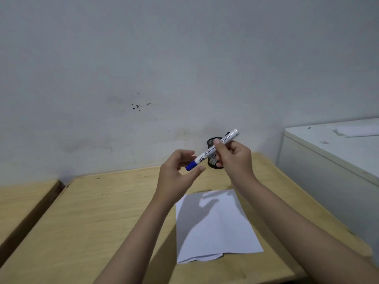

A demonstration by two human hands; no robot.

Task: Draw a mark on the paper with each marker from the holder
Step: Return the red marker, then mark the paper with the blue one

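My right hand (233,156) holds a white marker (207,153) with a blue cap, tilted, cap end pointing down-left. My left hand (180,171) is beside the blue cap (191,166), thumb and fingers curled around it but apart, not clearly gripping. Both hands hover above the wooden desk (102,212). A black mesh holder (213,160) stands behind the hands near the wall, mostly hidden. White paper (217,228) lies on the desk below the hands, blank where visible.
A second wooden desk (18,201) adjoins on the left with a gap between. A white cabinet (332,160) stands to the right, with a sheet on top. A grey-white wall rises behind the desk.
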